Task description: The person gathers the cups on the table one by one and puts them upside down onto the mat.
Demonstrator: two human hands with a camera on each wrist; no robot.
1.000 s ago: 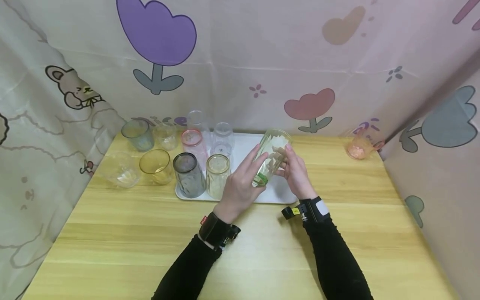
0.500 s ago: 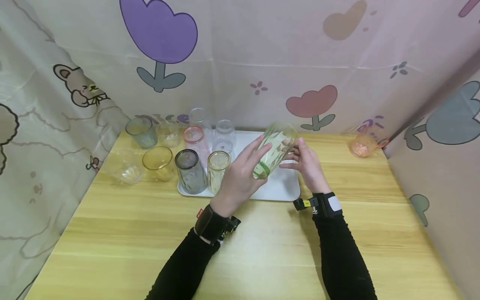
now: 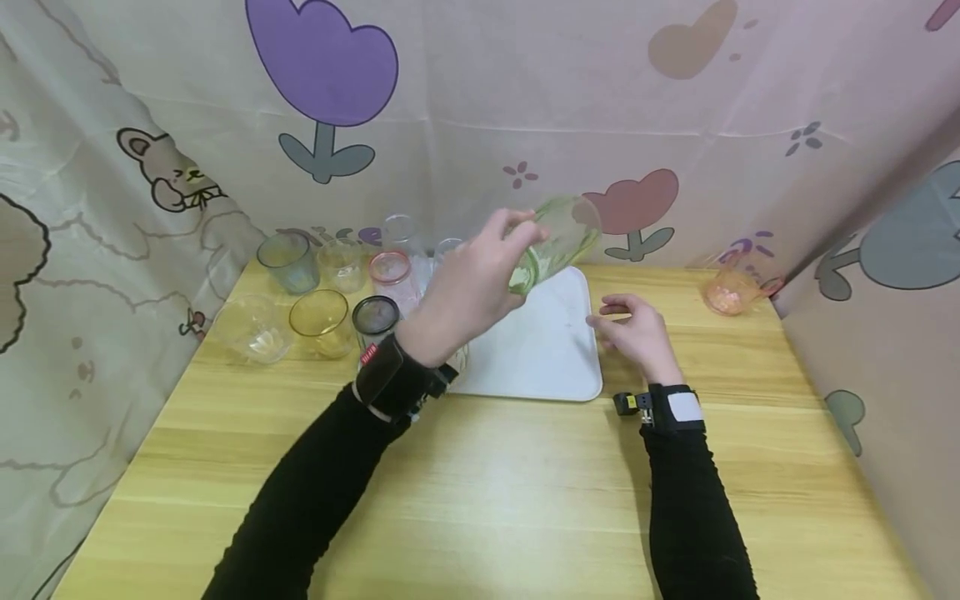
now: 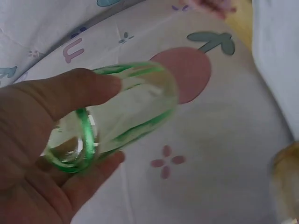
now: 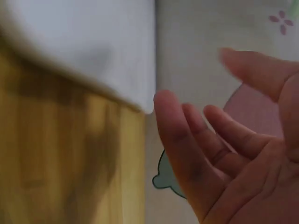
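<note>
While the left hand (image 3: 468, 287) is curling its thumb and fingers round the base end of the green-tinted glass (image 3: 558, 242), the grip looks firm but short: in the left wrist view the thumb (image 4: 79, 91) is lying along the upper side and the fingers (image 4: 93, 175) are cupping underneath, close to the thick green foot. To do this well, I judge the hold should be staying snug on that heavier end, with the wrist turning slowly so the smooth wall is not sliding out. The glass is hanging in the air above the far edge of the white tray (image 3: 540, 354), touching nothing else. Its long axis is lying nearly level, tilted a little upward, with the mouth pointing away and to the right toward the flowered curtain (image 3: 675, 125) and the base toward the palm. The right hand (image 3: 637, 333) is hovering with fingers loose and apart, holding nothing, just right of the tray above the wooden table (image 3: 525, 500).
</note>
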